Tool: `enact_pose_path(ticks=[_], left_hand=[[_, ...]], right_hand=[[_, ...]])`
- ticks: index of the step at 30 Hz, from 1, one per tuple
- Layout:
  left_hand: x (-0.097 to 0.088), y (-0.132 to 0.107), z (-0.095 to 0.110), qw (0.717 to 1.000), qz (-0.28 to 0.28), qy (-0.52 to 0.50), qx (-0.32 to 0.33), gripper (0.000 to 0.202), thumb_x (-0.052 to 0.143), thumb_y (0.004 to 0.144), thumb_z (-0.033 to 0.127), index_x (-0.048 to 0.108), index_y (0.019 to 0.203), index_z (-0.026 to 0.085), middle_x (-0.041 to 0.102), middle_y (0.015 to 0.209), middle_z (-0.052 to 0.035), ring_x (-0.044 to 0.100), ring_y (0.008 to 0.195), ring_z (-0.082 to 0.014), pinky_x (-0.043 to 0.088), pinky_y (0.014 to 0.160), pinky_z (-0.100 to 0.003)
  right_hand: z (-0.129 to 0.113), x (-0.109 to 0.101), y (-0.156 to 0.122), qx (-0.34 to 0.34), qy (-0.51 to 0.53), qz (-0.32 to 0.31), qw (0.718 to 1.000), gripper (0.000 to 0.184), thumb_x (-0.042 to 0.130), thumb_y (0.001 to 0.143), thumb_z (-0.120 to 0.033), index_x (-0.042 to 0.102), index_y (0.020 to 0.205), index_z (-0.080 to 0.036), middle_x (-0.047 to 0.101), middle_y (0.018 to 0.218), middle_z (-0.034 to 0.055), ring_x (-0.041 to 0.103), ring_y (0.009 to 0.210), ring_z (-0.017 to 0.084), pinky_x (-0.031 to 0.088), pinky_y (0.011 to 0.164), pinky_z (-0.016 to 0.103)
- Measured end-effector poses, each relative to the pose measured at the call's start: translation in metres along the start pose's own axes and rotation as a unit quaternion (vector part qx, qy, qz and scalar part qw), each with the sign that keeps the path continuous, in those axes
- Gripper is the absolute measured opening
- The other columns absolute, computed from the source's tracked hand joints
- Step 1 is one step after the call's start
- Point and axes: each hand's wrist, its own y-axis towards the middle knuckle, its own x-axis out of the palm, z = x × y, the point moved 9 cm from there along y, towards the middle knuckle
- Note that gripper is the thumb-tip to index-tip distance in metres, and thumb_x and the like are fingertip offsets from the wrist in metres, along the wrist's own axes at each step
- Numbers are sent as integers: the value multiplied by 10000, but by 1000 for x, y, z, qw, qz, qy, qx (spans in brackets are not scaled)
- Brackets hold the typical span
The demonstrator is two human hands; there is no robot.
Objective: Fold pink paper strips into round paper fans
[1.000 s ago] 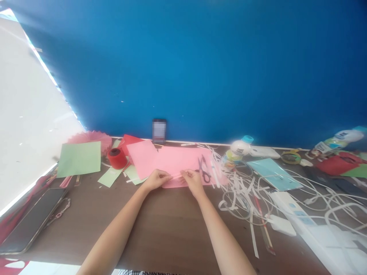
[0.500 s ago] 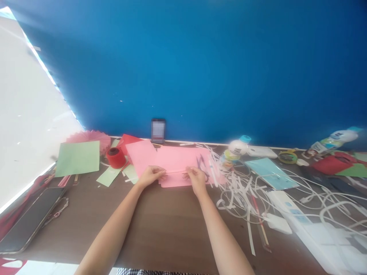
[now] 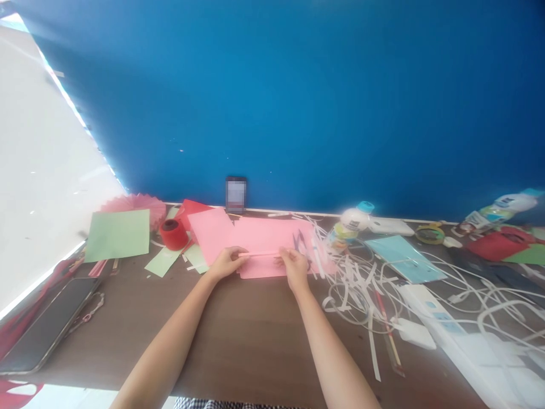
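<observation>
Both of my hands pinch a narrow pink paper strip (image 3: 261, 254) held level just above a pink paper sheet (image 3: 266, 238) on the brown table (image 3: 238, 335). My left hand (image 3: 225, 263) grips the strip's left end with fingers closed. My right hand (image 3: 294, 267) grips its right end the same way. Dark-handled scissors (image 3: 300, 241) lie on the pink sheet just beyond my right hand, partly hidden by it.
A red tape roll (image 3: 172, 234), green sheets (image 3: 118, 234) and a pink paper fan (image 3: 135, 203) lie to the left. A phone (image 3: 45, 326) rests at the near left. White paper strips (image 3: 353, 278), cables (image 3: 477, 284), bottles (image 3: 351, 221) and a blue sheet (image 3: 402, 257) crowd the right. Another phone (image 3: 235, 194) leans on the blue wall.
My hands have drawn apart along the strip, so more of it shows between them. It has also moved slightly farther from me over the pink sheet.
</observation>
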Motion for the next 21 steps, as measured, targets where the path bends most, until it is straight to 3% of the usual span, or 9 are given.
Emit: enact_pose_path(ticks=[7, 10, 13, 16, 21], left_hand=[[0, -1, 1, 999, -3, -50, -17, 347, 546, 714, 451, 590, 756, 110, 619, 563, -38, 577, 473, -130, 469, 484, -242], [-7, 2, -5, 993, 46, -109, -27, 349, 584, 690, 435, 588, 795, 102, 644, 630, -63, 602, 533, -136, 491, 534, -253], [-19, 2, -13, 972, 133, -187, -41, 349, 615, 668, 418, 580, 827, 109, 661, 704, -74, 632, 650, -151, 508, 656, -279], [-24, 0, -15, 951, 184, -244, -35, 358, 608, 677, 418, 586, 853, 108, 663, 816, -96, 631, 786, -173, 490, 767, -303], [-12, -1, -12, 949, 154, -273, -33, 417, 587, 704, 414, 561, 977, 100, 633, 973, -144, 601, 900, -202, 481, 773, -303]], right_hand=[[-2, 8, -1, 2, 7, -33, 999, 327, 609, 656, -471, 565, 574, -157, 582, 452, 13, 565, 422, 142, 476, 438, 246], [-3, 11, -1, 2, 7, -57, 998, 316, 607, 660, -465, 574, 586, -159, 601, 479, 21, 571, 434, 142, 482, 449, 249], [-5, 17, -3, -3, -3, -86, 996, 299, 614, 657, -449, 569, 593, -160, 603, 494, 16, 571, 445, 135, 474, 448, 239], [-5, 31, -11, 0, -29, -156, 987, 287, 627, 644, -431, 564, 590, -157, 594, 492, 7, 539, 411, 113, 448, 417, 223], [-4, 57, -32, 4, -96, -280, 955, 287, 597, 672, -402, 557, 528, -158, 550, 436, -13, 492, 373, 98, 395, 381, 208]])
